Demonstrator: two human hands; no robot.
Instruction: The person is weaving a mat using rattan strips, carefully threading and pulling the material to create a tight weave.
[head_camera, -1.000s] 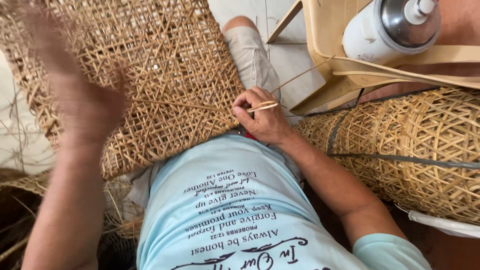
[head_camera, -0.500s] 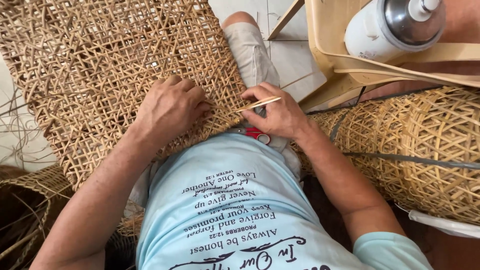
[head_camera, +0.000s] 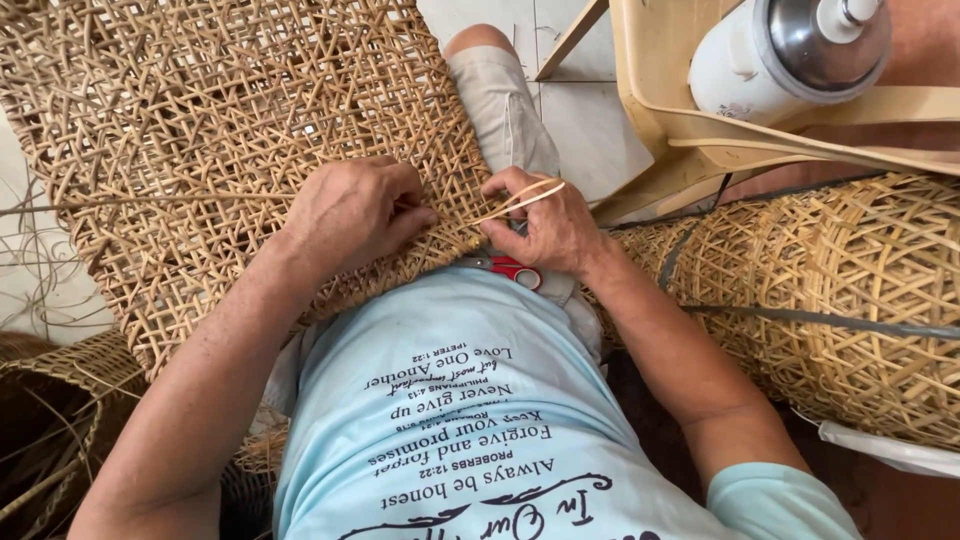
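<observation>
Close together, left hand (head_camera: 355, 210) on woven panel (head_camera: 220, 130), right hand (head_camera: 545, 225) pinching strip (head_camera: 520, 200)

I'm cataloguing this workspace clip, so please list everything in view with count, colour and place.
Open-weave tan rattan panel: one, across the lap, upper left.
Thin pale rattan strip: one, in the right hand, at the panel's edge.
Red-handled tool: one, on the lap below the right hand, mostly hidden.
Woven tan rattan basket: one, lying on its side, right.
Darker woven basket: one, brown, lower left.
Beige plastic chair: one, upper right.
White jug with metal lid: one, on the chair.
Pale tiled floor: top centre.
Light blue printed shirt: one, bottom centre.
Left hand: pressed on the panel.
Right hand: pinching the strip.
</observation>
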